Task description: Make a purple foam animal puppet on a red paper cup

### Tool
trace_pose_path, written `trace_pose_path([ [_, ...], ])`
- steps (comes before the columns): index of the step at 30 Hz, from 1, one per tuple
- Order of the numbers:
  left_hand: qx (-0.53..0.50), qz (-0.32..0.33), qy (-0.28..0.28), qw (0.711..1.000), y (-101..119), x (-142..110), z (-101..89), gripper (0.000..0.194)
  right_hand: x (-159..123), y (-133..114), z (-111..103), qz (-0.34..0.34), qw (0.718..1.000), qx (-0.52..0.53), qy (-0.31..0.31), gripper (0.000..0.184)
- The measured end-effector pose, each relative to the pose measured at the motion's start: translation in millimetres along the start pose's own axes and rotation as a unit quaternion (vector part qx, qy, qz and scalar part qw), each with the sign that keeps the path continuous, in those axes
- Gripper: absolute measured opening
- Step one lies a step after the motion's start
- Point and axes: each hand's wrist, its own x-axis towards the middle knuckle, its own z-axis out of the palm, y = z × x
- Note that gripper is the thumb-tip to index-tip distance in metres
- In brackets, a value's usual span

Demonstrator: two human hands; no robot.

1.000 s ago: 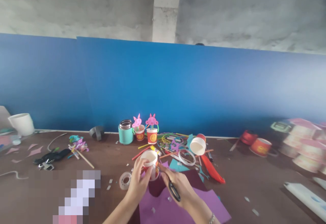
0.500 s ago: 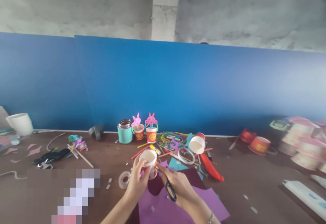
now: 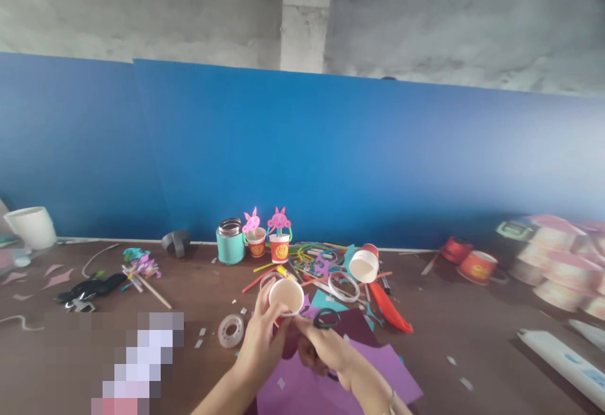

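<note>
My left hand (image 3: pixel 263 334) is wrapped round a red-and-white paper cup (image 3: pixel 287 295), whose open mouth tilts toward me. Close against the cup's near side, my right hand (image 3: pixel 328 347) grips black-handled scissors (image 3: pixel 327 318); one handle loop shows above the hand and part of another below it. The blades are hidden by the hand and the cup. Below both hands lies a purple sheet (image 3: pixel 373 371), with a dark maroon sheet (image 3: pixel 357 324) partly under it. A roll of clear tape (image 3: pixel 231 331) rests just left of my left hand.
Behind stand a turquoise jar (image 3: pixel 230 242) and two paper cups with pink animal figures (image 3: pixel 280 248). Coloured strips, a tipped paper cup (image 3: pixel 365 265) and a red balloon-like piece (image 3: pixel 391 309) lie to the right. Stacked cups (image 3: pixel 558 245) stand far right, a black strap (image 3: pixel 94 288) left.
The cup has tipped toward me, showing more of its inside. My right hand has turned the scissors, so a handle loop now shows above the hand. The view has shifted slightly.
</note>
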Motion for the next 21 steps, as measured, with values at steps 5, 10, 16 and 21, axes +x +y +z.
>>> trace_pose_path([
  [5,0.017,0.008,0.009,1.000,-1.4,-3.3,-0.3,0.017,-1.8,3.6,-1.2,-0.251,0.945,-0.179,0.109,0.039],
  [10,-0.007,0.005,0.026,1.000,-4.2,-2.2,-1.4,0.015,-5.9,5.0,-4.1,-0.217,0.955,-0.178,0.096,0.042],
  [16,-0.255,-0.172,0.130,0.943,-20.4,10.6,-6.5,0.019,2.0,12.3,-17.9,-0.183,0.977,-0.098,0.054,0.047],
  [21,-0.405,-0.233,0.109,0.878,-14.4,10.4,-10.3,0.042,17.4,18.1,-16.9,-0.277,0.941,-0.007,0.194,0.042],
])
